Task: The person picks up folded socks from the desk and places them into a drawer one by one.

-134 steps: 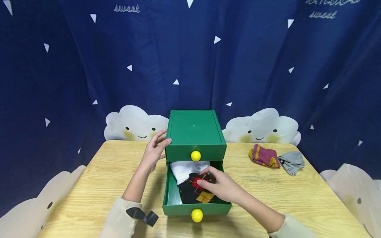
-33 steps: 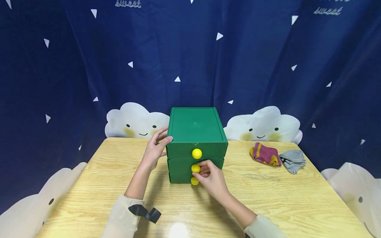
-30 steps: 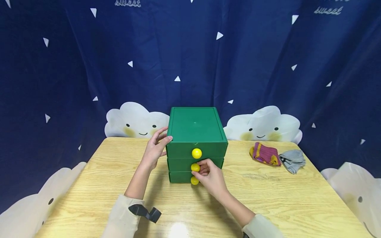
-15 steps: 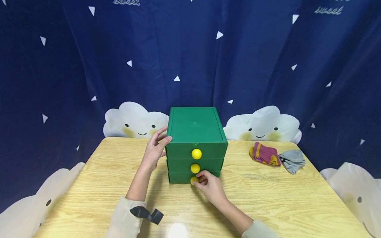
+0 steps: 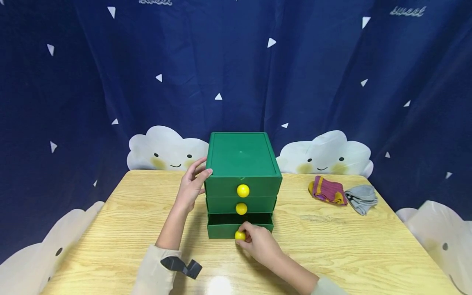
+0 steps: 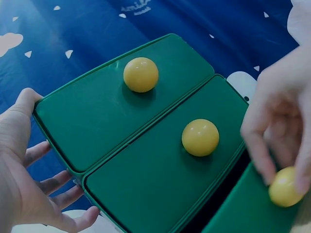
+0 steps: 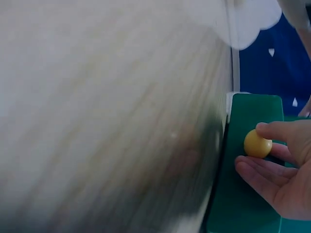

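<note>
A green chest of three drawers, with a round yellow knob on each, stands on the table. My left hand rests against its left side, the thumb at the top front corner and the fingers spread along the side. Between thumb and fingers my right hand pinches the lowest yellow knob. That bottom drawer is partly pulled out, and its visible inside is dark. Both upper drawers are closed, with the top knob and middle knob plain in the left wrist view.
At the table's back right lie a purple and yellow folded sock bundle and a grey sock bundle, side by side. A dark blue curtain with white clouds hangs behind the chest.
Earlier the middle drawer stood out with white and argyle socks inside; it was then pushed in. My right hand moved down to the lowest knob, and the bottom drawer has come forward.
</note>
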`<state>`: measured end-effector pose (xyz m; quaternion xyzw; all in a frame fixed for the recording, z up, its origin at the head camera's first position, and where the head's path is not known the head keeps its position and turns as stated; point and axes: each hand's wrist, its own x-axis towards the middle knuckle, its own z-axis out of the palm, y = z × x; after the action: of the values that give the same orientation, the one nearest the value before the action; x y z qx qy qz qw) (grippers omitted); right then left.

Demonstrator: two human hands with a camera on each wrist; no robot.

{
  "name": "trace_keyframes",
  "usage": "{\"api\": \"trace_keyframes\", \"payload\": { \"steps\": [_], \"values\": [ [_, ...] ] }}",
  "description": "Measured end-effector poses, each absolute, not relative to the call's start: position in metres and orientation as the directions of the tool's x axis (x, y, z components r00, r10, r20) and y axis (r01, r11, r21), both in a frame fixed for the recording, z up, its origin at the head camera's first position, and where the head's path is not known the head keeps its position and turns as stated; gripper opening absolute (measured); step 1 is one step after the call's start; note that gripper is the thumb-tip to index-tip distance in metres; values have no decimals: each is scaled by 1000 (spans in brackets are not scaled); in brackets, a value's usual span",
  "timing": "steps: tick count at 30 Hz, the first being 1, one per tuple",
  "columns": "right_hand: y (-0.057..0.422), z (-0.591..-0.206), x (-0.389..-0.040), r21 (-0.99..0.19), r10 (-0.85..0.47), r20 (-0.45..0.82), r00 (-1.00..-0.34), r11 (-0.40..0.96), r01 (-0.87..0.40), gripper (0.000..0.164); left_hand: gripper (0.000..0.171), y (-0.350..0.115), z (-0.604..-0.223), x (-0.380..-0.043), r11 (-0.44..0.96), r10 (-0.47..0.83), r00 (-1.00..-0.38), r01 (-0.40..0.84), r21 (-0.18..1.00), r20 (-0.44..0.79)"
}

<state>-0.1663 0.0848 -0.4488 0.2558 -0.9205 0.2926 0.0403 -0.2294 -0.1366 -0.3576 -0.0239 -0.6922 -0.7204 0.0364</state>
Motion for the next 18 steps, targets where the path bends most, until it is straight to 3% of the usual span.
{"api": "trace_keyframes", "payload": {
  "steps": [9, 18],
  "values": [
    [97, -437, -127, -456, -591, 110, -799, 684, -569, 14, 50, -139, -357, -230, -31, -17, -997, 71, 997, 71],
    [110, -436, -101, -472, -669, 91, -738, 624, -623, 13, 52, -140, -355, -230, -22, 1, -997, 81, 996, 81]
  ]
}}
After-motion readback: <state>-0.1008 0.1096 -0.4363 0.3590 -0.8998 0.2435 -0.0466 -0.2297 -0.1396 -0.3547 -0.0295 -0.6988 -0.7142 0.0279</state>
